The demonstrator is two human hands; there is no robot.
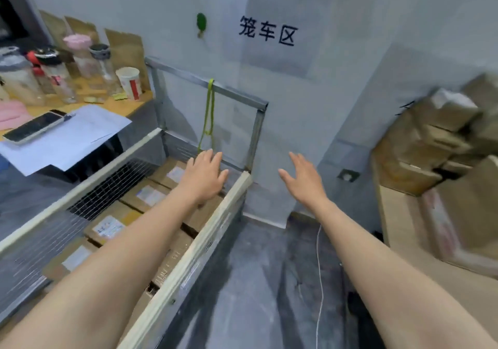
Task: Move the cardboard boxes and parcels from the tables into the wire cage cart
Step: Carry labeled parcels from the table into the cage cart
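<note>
Fingers (213, 159) straight, empty, above cardboard boxes (147, 196) inside wire cage cart (188, 265).

Top of cage cart (190, 254) open; boxes (151, 195) cover its bottom. Far edge: green strap (211, 82) hangs. Right of cart: floor (269, 281) free.

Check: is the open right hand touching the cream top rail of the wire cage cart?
Apart. The head view shows grey wall between the right hand and the cream top rail.
</note>
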